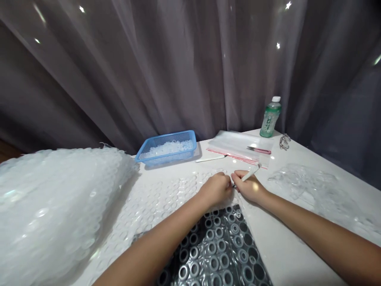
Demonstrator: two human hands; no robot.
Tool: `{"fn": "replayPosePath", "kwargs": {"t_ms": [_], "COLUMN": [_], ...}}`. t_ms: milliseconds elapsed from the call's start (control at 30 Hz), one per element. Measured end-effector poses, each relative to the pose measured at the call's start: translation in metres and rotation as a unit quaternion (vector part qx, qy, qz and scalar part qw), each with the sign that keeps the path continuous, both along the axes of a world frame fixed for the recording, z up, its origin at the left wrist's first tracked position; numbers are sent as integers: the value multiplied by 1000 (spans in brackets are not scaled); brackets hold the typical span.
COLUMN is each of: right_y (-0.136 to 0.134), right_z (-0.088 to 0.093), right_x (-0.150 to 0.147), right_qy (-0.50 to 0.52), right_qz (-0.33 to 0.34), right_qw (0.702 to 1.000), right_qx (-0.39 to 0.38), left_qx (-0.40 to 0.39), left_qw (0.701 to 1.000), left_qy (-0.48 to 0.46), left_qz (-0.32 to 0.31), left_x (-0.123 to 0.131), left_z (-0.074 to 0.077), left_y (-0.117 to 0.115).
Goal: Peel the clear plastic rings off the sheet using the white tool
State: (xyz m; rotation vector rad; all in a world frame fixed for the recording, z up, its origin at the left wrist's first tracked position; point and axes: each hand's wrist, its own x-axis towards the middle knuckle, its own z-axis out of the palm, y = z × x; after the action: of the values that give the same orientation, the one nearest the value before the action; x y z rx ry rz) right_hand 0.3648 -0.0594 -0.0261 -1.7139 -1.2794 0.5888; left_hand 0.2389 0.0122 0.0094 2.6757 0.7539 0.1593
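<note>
My left hand (216, 190) is closed, pinching a sheet of clear bubble wrap (157, 202) where it lies on the white table (285, 234). My right hand (248, 186) grips a white-handled craft knife (250, 173), and its tip sits close to my left fingers. Below my hands, the bubble wrap lies over a black surface (216, 250), which shows through its bubbles. The blade's edge is hidden by my fingers.
A large bubble wrap bundle (56, 206) fills the left. At the back are a blue basket (165, 147) of clear pieces, a white knife (211, 159), a zip bag (238, 147) under pink tweezers (258, 150), a green bottle (270, 117) and glasses (285, 141). Crumpled clear plastic (309, 186) lies right.
</note>
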Motion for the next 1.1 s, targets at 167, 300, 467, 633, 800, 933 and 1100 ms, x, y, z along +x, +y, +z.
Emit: {"fn": "replayPosePath", "kwargs": {"t_ms": [167,300,467,633,800,933,1100], "right_y": [5,12,13,13,12,11,13], "right_z": [-1,-2,-5,-10,-7,-2,-4], "right_x": [4,9,9,10,11,11,11], "right_qy": [86,137,152,126,57,-23,45], "right_qz": [-21,-57,-21,-5,6,24,-1], "right_qw": [996,989,988,991,998,999,998], "right_qx": [-5,-11,-31,-34,-41,-31,-48], "left_qx": [-174,-95,40,38,58,48,-109], "left_qw": [958,984,998,999,997,998,976], "left_qy": [-141,-75,-2,23,42,38,-136], "left_qz": [177,131,50,1,13,-8,127], "left_x": [-10,-7,6,8,9,8,-3], "left_z": [20,23,9,3,0,1,19], "left_y": [22,25,18,17,10,11,34]}}
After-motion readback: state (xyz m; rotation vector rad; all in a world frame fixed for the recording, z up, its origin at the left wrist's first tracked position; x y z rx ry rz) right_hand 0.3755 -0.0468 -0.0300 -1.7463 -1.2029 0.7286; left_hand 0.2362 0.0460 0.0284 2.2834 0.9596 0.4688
